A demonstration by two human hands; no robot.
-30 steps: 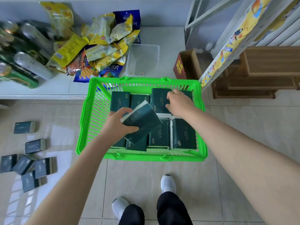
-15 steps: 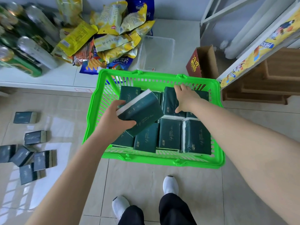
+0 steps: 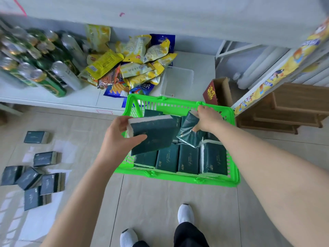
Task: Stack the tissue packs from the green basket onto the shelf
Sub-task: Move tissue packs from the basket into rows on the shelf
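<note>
A green basket (image 3: 185,180) stands on the tiled floor in front of me, holding several dark green tissue packs (image 3: 188,158). My left hand (image 3: 117,139) grips one tissue pack (image 3: 156,134) and holds it above the basket's left side. At the basket's far right, my right hand (image 3: 207,120) is closed on a second tissue pack (image 3: 187,131), which is tilted and partly raised out of the row. The low white shelf (image 3: 53,101) runs along the wall beyond the basket.
Cans (image 3: 41,68) and snack bags (image 3: 128,68) crowd the shelf, with a clear plastic tub (image 3: 178,81) at its right. Several tissue packs (image 3: 35,177) lie on the floor at left. A red carton (image 3: 215,91) and wooden crates (image 3: 288,111) stand at right.
My left hand has lifted its pack higher and leftward. My right hand has closed on a pack at the far right and tilted it up. The view has tipped upward toward the shelf.
</note>
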